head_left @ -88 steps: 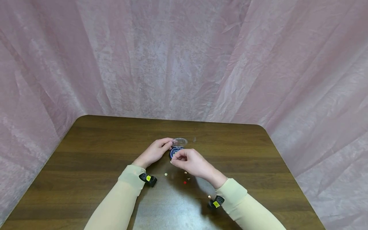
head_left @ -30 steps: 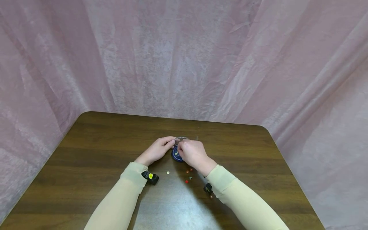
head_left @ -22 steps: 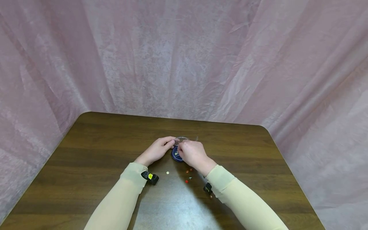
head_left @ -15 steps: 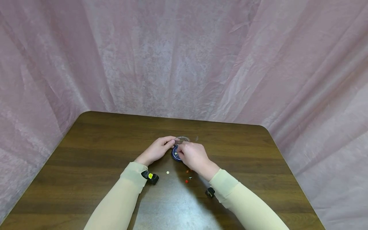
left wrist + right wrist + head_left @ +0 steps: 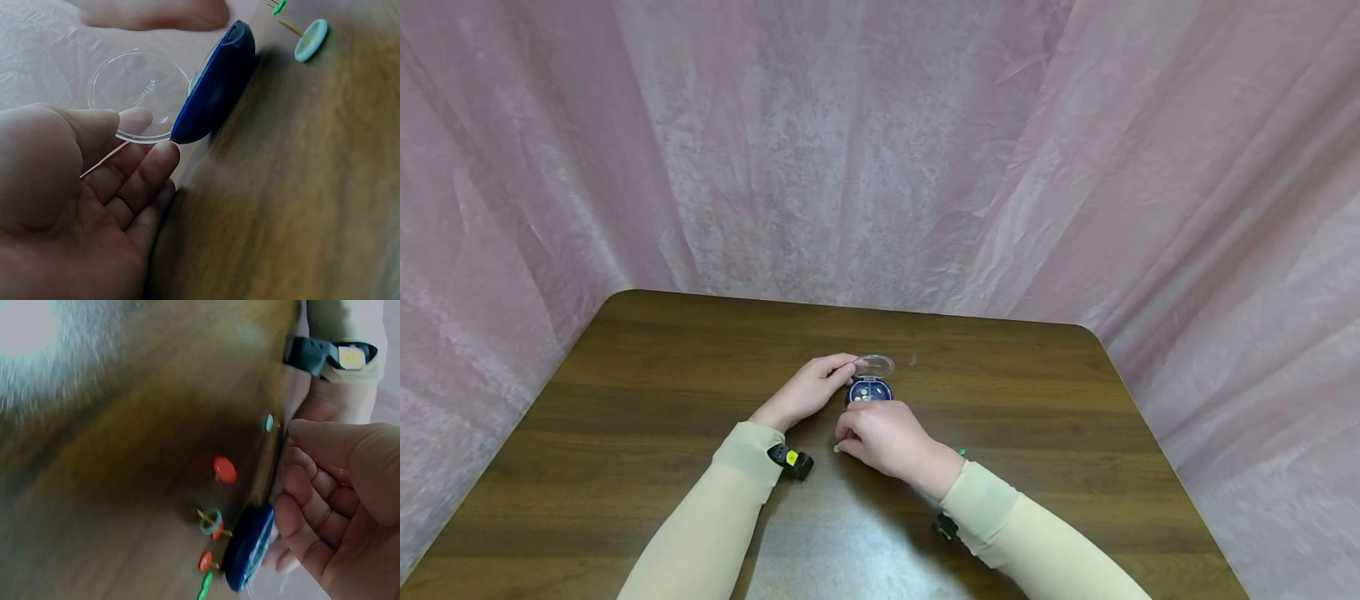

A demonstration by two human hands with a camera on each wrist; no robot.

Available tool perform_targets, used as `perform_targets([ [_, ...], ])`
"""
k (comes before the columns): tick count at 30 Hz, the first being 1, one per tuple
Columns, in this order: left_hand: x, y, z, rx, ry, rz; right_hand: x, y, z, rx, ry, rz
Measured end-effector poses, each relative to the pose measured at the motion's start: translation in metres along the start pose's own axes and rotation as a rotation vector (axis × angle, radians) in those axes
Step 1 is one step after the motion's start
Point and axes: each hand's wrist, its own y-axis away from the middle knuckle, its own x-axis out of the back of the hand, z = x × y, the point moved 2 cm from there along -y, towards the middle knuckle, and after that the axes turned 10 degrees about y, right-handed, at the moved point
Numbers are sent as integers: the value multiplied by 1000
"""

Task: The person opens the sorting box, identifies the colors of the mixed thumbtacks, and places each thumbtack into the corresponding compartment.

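My left hand (image 5: 808, 392) pinches the rim of the clear round lid (image 5: 140, 94) between thumb and fingers. The lid stands raised on a small blue case (image 5: 215, 87), and several pale thumbtacks lie inside its divided base. In front of the case my right hand (image 5: 887, 437) reaches low over the table, fingers loosely bent. Its thumb tip is close beside a pale green thumbtack (image 5: 269, 422) on the wood, with a slight gap between them in the right wrist view. That same tack (image 5: 837, 448) shows at the fingertips in the head view.
Beneath the right hand lie a red thumbtack (image 5: 225, 469), an orange-red one (image 5: 205, 560) and another pale green one (image 5: 211, 521). A green pushpin (image 5: 962, 452) is beside the right wrist. A small clear piece (image 5: 913, 360) lies behind the case on the brown table (image 5: 662, 400).
My right hand has come out of the case and moved toward me and to the left, down to the pale green thumbtack. The left hand stays at the lid.
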Motion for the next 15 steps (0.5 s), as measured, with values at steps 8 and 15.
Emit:
perform_targets([
  [8,-1,0,1,10,-6,8,-7,-5,-10,35,107,-37],
  [15,-1,1,1,18,0,10,-10,-5,-12,42,119,-47],
])
